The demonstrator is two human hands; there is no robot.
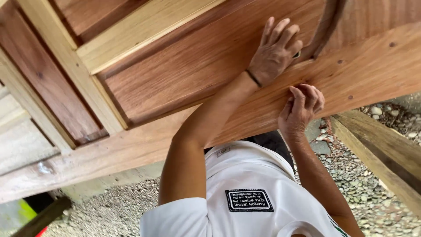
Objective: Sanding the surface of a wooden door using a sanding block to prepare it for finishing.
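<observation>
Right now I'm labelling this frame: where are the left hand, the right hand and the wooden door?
left hand (pixel 275 53), head view, back of the hand.
right hand (pixel 301 109), head view, knuckles.
wooden door (pixel 175 74), head view, bare panel face.

The door is reddish-brown wood with streaky grain and pale yellow strips at upper left. The shirt at bottom centre is white with a black patch. Gravel at right is grey.

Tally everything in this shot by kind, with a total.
Hands: 2, the left hand flat on the door, the right hand at its edge
Panelled wooden door: 1
Wooden beam: 1
Black wristband: 1
White shirt: 1
Total: 6
</observation>
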